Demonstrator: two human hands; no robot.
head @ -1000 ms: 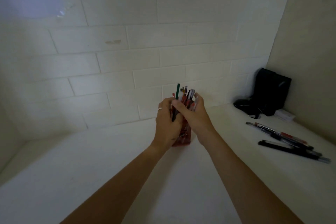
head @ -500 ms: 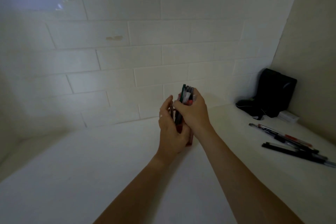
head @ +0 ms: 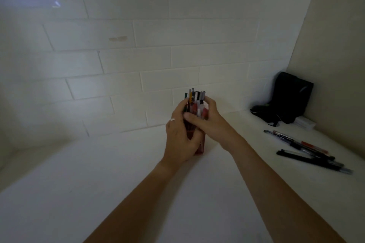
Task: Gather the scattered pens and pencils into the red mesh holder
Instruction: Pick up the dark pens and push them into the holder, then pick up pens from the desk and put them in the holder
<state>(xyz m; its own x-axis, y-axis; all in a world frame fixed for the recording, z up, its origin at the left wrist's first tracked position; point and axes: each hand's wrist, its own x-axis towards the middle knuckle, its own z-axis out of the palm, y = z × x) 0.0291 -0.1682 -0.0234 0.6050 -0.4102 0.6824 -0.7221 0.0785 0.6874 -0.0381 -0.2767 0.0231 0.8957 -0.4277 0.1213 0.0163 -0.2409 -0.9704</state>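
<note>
The red mesh holder (head: pixel 201 147) stands on the white tabletop (head: pixel 118 183) near the back wall, mostly hidden by my hands. My left hand (head: pixel 180 140) wraps around its left side. My right hand (head: pixel 207 122) is closed around a bundle of pens and pencils (head: pixel 195 100) that sticks up out of the holder's top. Several more loose pens (head: pixel 308 151) lie scattered on the table at the right, apart from both hands.
A black pouch (head: pixel 290 97) leans in the back right corner with a small white box (head: pixel 305 122) beside it. A white brick wall rises right behind the holder, and a beige side wall closes the right.
The bundle of pens has been pulled together and stands more upright in the holder. My right hand has closed lower around it, and my left hand has slid down the holder's side.
</note>
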